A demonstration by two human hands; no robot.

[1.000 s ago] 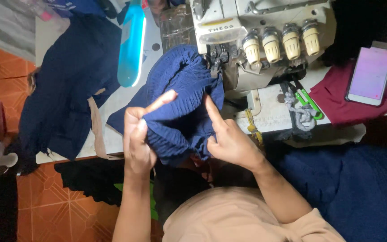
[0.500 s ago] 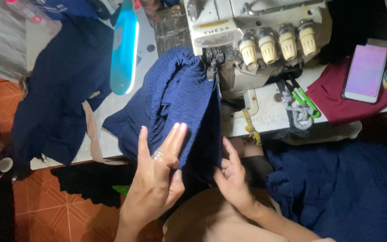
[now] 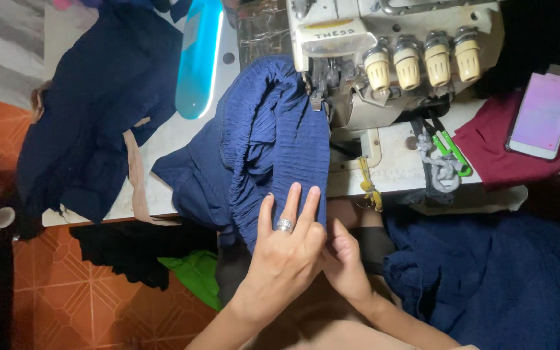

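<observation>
Navy ribbed garment — bunched on the tabletop, its top edge under the overlock machine foot. Left hand flat on it, fingers spread; right hand pinching the hem. Seam looks barely begun. Phone aside.

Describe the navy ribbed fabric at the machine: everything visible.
The navy fabric is a crinkled, finely ribbed cloth, soft and bunched into a thick fold. It runs from the sewing machine, where its far end sits at the needle area, down over the table edge toward the person. The left hand, wearing a ring, lies flat on its near end with fingers spread. The right hand touches the fabric's lower right edge from beside and beneath. Smoother navy cloth spreads out left of it.
</observation>
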